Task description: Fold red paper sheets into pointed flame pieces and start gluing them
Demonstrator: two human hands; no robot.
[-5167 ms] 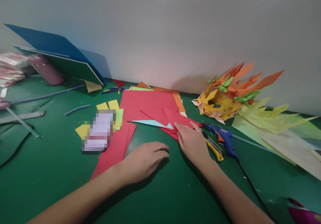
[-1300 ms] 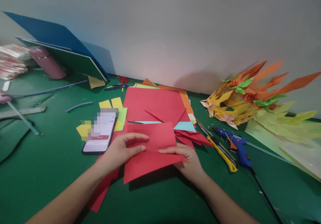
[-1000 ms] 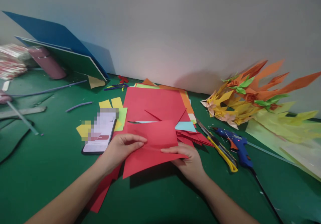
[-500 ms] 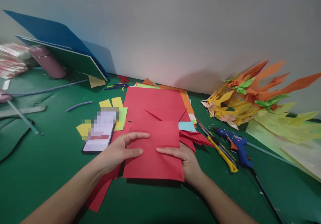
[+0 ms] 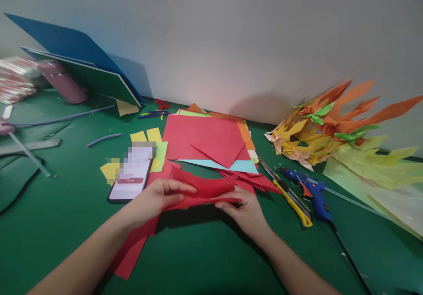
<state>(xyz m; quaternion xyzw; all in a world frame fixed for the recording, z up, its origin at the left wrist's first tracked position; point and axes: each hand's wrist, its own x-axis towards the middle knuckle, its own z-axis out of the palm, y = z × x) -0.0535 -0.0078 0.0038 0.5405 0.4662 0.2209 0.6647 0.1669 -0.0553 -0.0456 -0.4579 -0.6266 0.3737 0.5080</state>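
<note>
A sheet of red paper (image 5: 205, 187) is bent between my two hands, a little above the green table, its far edge raised and curved. My left hand (image 5: 167, 196) grips its left side, fingers on top. At the right side my right hand (image 5: 239, 204) pinches the same sheet, with the thumb along the near edge. Beyond it lies a stack of coloured paper topped by a red sheet (image 5: 201, 132), with a folded red triangle (image 5: 221, 151) resting on that. Red strips (image 5: 132, 253) lie under and beside my left forearm.
Left of the paper lies a phone (image 5: 130, 184) among yellow slips. To the right are a yellow utility knife (image 5: 292, 202) and a blue glue gun (image 5: 315, 193) with its cord. Paper flowers (image 5: 317, 132) stand at the far right; a pink bottle (image 5: 62, 81) leans at the far left.
The red sheet was facing me nearly flat and has now tipped and bent into a curve. My right hand has moved from behind it to pinch its edge; light blue paper behind is uncovered.
</note>
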